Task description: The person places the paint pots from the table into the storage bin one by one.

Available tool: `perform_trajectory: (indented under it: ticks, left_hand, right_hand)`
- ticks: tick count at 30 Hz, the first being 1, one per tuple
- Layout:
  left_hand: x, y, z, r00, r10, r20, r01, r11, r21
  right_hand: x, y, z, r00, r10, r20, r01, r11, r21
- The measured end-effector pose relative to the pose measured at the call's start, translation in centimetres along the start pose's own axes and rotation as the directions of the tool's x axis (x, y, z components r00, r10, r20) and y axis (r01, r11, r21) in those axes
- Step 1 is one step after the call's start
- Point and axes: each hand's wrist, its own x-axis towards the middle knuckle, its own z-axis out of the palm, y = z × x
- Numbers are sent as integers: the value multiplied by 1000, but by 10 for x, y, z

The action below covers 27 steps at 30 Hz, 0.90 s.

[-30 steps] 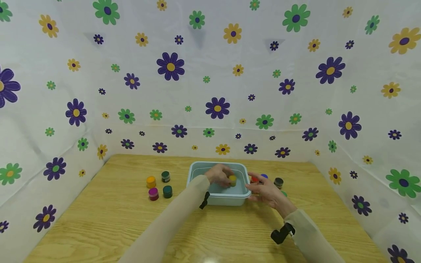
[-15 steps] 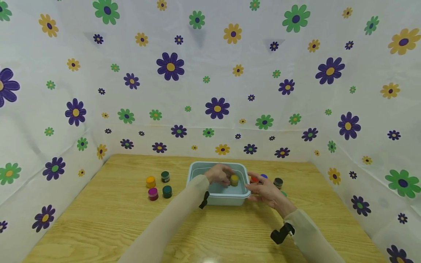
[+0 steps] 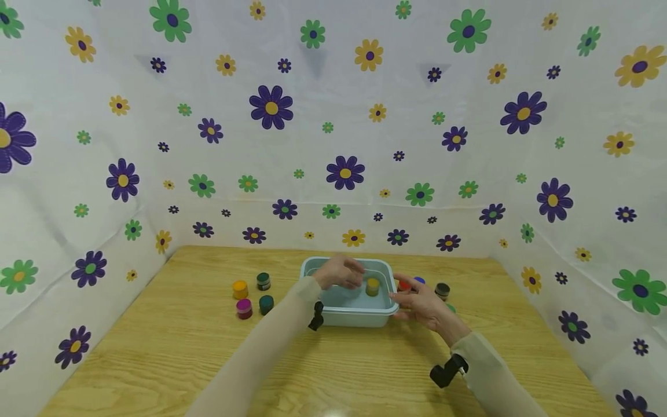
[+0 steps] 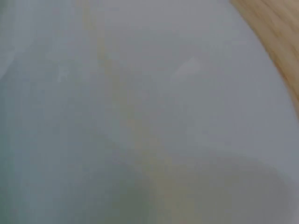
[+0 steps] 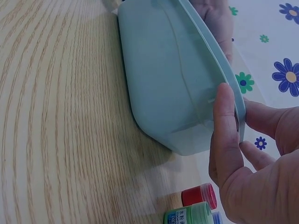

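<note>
A pale blue plastic tub (image 3: 359, 317) sits on the table. Inside, toward its right end, stands a yellow-lidded paint jar (image 3: 372, 286). My left hand (image 3: 340, 272) hovers over the tub's left half, fingers loosely bent and apart from the jar. The left wrist view is filled by the blurred tub wall (image 4: 196, 107). At the tub's right end, my right hand (image 3: 424, 304) holds the rim. In the right wrist view, digits of the right hand (image 5: 261, 182) lie on both sides of the tub's rim (image 5: 224, 65).
Left of the tub stand orange (image 3: 240, 289), dark green (image 3: 263, 281), magenta (image 3: 244, 308) and teal (image 3: 266, 304) paint jars. Beside my right hand are red (image 5: 198, 196), green (image 5: 189, 214), blue (image 3: 419, 281) and black (image 3: 442, 291) jars. Flowered cloth (image 3: 344, 116) walls surround the table.
My left hand has let go of the yellow paint jar, leaving it in the tub, and has moved up and to the left. The right hand stays at the tub's right end.
</note>
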Motion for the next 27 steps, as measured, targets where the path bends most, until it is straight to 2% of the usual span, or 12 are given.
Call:
perform_trajectory:
  ticks: [5,10,15,19,23,27]
  left_hand:
    - [-3,3,-6,1000,-4,0,4,1000,-7]
    - [-18,9,-13,1000,4,-5,-4,1000,18]
    - [-33,14,-31,999,16,-47,-15,1000,13]
    - [-43,16,-45,998,10,-55,-9,1000,19]
    - [-52,17,-54,999,-10,-50,11,1000,21]
    - [-59,16,-60,997,-9,-73,11,1000,29]
  right_hand:
    - [-1,-1,-2,1000,0,-27,-1,1000,-8]
    - [0,-2,-1,999,-4,-35,3,1000,-17]
    - [2,-1,1,999,1,-36,-2,1000,-23]
    - [3,-2,2,999,-3,-42,2,1000,-24]
    - [2,-2,2,999,0,-51,-2,999,-32]
    - [3,-2,3,998,3,-56,-5,999,-37]
